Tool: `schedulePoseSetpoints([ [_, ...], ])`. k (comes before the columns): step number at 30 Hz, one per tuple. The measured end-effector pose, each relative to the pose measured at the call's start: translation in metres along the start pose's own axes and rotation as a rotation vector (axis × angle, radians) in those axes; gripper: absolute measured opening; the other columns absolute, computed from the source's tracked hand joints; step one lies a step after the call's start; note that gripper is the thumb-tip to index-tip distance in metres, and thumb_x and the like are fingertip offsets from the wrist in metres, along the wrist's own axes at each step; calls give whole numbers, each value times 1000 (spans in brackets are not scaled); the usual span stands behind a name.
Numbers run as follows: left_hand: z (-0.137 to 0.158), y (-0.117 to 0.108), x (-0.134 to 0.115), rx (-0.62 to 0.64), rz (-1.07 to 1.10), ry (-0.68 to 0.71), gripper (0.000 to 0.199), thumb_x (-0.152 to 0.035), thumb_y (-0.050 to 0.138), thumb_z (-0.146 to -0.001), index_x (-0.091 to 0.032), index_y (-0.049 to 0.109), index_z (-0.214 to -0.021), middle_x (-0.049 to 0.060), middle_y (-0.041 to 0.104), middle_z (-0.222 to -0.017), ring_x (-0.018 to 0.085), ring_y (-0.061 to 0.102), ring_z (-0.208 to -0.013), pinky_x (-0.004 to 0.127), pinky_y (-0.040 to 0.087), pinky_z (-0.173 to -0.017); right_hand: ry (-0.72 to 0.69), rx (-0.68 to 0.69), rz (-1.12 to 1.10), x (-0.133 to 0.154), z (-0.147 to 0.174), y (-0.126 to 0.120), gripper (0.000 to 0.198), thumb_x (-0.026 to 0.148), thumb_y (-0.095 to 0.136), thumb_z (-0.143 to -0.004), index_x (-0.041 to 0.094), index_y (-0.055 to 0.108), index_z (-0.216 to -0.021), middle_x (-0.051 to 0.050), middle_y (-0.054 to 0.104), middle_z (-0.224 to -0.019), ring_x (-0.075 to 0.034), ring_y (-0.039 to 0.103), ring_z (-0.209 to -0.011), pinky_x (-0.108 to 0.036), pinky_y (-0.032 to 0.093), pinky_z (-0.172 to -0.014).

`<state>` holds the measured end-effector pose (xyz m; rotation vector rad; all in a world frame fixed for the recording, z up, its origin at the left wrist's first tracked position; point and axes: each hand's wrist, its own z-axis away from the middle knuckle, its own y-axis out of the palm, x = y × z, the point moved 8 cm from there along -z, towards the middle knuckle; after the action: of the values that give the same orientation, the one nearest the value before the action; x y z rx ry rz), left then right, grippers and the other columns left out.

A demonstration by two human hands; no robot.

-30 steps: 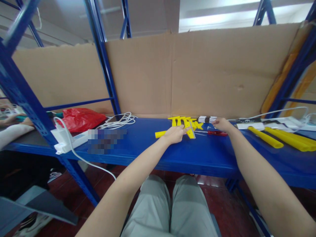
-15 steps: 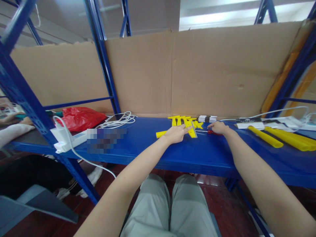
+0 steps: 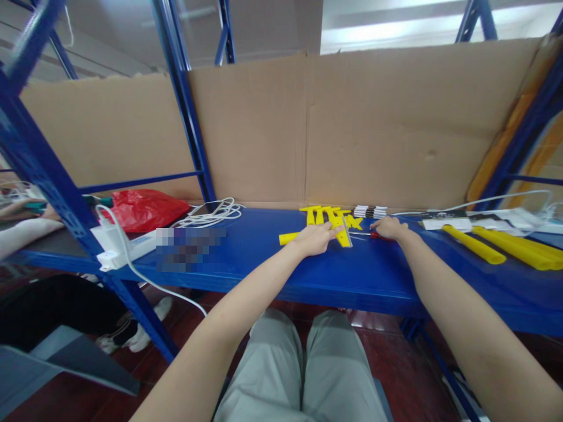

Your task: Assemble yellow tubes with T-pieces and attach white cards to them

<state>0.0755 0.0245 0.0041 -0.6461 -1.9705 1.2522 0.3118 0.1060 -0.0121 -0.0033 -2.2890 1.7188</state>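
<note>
So the setup is a blue metal shelf point(image 3: 257, 243) used as a bench, with a big sheet of cardboard point(image 3: 373, 135) standing along the back. Over on the left there's a red plastic bag point(image 3: 147, 210), a loose coil of white cable point(image 3: 215, 215) and a white power strip point(image 3: 138, 247), plus another person's arm point(image 3: 29, 234) further along past the upright.

The yellow tool point(image 3: 343, 238) is in the middle of the bench, lying under the left hand point(image 3: 314, 239). Those fingers are wrapped over it — handle poking out on one side, flat head with a pale straight edge on the other.

Right hand point(image 3: 391, 227) is down on the red handle of a screwdriver point(image 3: 373, 235), whose shaft points at the yellow head. Fingers look bent over the handle, but I can't tell if they've actually closed round it.

Just behind the left hand there's a row of similar yellow pieces point(image 3: 320, 214), with some small black-and-white bundles point(image 3: 370, 211) to the right of them. Further right: yellow tubes point(image 3: 474, 244) lying in front of some flat black-and-white packets point(image 3: 446, 223).
</note>
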Motion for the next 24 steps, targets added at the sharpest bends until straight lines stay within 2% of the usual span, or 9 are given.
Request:
schedulePoseSetpoints([
  [5, 0, 0, -2, 11, -10, 10, 52, -17, 35, -95, -23, 36, -147, 14, 57, -118, 26, 61, -105, 35, 51, -83, 89, 100, 78, 12, 15, -7, 29, 27, 59, -76, 30, 77, -99, -10, 63, -125, -37, 49, -123, -56, 39, -100],
  [12, -1, -1, -8, 8, -35, 49, 52, -17, 32, -96, -22, 34, -149, 14, 57, -118, 25, 60, -108, 33, 51, -83, 231, 72, 8, 3, 14, -6, 29, 36, 60, -78, 22, 74, -99, -15, 66, -114, -35, 56, -114, -55, 42, -95],
  [17, 0, -2, -12, -1, -40, 70, 53, -18, 30, -97, -24, 34, -149, 14, 57, -119, 26, 60, -109, 33, 51, -82, 297, 77, 12, -4, 10, -1, 43, 43, 62, -77, 18, 69, -111, -21, 59, -124, -38, 48, -123, -56, 40, -97],
  [24, 0, -1, -12, -3, -65, 74, 51, -22, 28, -99, -24, 33, -149, 14, 56, -124, 24, 61, -107, 30, 51, -80, 314, 75, -12, -4, 9, -1, 50, 36, 68, -72, 15, 64, -118, -23, 58, -125, -40, 48, -124, -58, 39, -98],
])
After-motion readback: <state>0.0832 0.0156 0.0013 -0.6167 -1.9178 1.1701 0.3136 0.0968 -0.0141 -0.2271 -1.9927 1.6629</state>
